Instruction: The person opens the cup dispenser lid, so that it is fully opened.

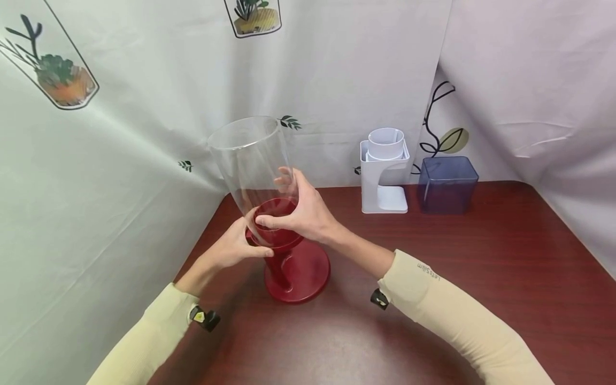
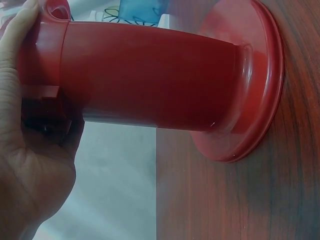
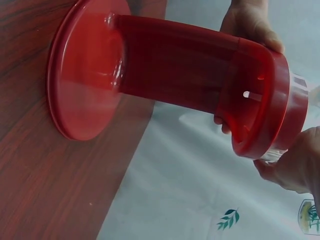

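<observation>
A red stand with a round base (image 1: 308, 275) rests on the table, its thick column (image 2: 150, 75) rising to a ring-shaped holder (image 3: 260, 107). A tall clear container (image 1: 247, 160), open at the top and with a red lower part (image 1: 279, 235), sits upright in that ring, leaning left in the head view. My left hand (image 1: 236, 247) grips the ring from the left, thumb along its near side. With thumb and fingers spread around the container's lower wall, my right hand (image 1: 308, 211) holds it just above the ring. Slots show in the ring's underside in the right wrist view.
At the back of the dark red wooden table (image 1: 520, 256) stands a white holder (image 1: 370, 184) with a white cup (image 1: 386, 144) in its top. A translucent blue square bin (image 1: 447, 184) is beside it. Patterned white cloth (image 1: 337, 69) hangs behind and to the sides.
</observation>
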Available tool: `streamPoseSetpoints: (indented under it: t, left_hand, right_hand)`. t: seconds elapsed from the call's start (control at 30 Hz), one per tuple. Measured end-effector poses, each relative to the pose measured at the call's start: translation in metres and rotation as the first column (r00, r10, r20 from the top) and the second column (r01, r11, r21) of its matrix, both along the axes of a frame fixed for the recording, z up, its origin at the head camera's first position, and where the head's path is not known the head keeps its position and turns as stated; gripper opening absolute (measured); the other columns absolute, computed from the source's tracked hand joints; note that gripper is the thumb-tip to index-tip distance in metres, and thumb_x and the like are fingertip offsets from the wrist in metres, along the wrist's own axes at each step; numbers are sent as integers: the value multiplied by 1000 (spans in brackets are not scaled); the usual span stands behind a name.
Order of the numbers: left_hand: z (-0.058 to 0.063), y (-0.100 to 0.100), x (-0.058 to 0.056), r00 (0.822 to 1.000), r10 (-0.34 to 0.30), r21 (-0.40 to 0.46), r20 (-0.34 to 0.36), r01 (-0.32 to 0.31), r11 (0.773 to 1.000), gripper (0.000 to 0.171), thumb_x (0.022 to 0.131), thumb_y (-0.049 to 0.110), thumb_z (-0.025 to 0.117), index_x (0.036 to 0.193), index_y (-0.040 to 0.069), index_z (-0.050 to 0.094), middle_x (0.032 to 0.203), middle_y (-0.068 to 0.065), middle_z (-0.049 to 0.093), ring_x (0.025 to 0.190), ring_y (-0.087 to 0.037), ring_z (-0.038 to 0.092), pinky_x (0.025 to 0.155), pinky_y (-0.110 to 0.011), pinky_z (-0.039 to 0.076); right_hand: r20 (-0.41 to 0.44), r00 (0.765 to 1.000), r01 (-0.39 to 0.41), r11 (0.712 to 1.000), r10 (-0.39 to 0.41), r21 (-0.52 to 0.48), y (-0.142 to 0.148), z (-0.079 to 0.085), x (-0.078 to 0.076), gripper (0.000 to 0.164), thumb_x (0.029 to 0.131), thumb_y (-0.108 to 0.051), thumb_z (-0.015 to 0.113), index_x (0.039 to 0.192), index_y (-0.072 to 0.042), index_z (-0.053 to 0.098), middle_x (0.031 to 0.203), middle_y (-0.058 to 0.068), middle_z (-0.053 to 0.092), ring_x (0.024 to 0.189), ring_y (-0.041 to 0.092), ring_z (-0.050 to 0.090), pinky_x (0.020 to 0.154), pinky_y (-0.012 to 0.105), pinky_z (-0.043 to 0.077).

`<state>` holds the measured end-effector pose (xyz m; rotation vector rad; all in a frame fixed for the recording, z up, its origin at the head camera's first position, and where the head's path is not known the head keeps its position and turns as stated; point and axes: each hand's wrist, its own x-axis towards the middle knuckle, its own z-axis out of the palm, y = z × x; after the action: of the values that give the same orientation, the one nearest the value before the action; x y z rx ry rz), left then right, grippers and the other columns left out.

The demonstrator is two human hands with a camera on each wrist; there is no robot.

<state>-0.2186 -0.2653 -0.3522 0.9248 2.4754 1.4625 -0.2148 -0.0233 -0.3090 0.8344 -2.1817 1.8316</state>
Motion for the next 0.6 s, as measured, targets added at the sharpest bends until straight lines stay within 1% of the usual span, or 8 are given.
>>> streamPoseSetpoints:
  t: [0.27, 0.47, 0.6]
  left_hand:
    - [2, -1, 3, 1000, 3, -5, 18, -3, 1000, 95, 84, 21, 91, 161, 12, 35, 132, -8, 71, 117, -26, 70, 99, -34, 57]
    - [2, -1, 2, 1000, -3, -1, 7, 3, 1000, 93, 85, 21, 90, 160, 13, 36, 131, -7, 71, 117, -26, 70, 99, -33, 57]
    - [2, 0, 2, 1000, -18, 5, 3, 18, 1000, 91, 85, 19, 90, 159, 11, 37, 129, -6, 72, 118, -27, 69, 100, -33, 56]
  right_hand:
    - [-41, 999, -4, 999, 6, 38, -2, 0, 5, 99, 77, -35, 95, 156, -17, 38, 145, -1, 58, 129, 14, 61, 108, 34, 50]
    - [-8, 1000, -7, 1000, 7, 27, -1, 2, 3, 96, 78, -34, 95, 155, -18, 41, 143, -2, 60, 128, 14, 60, 108, 36, 50]
    - [16, 1000, -21, 1000, 21, 5, 2, 3, 2, 92, 79, -33, 93, 154, -17, 42, 142, -2, 60, 130, 19, 59, 108, 40, 49]
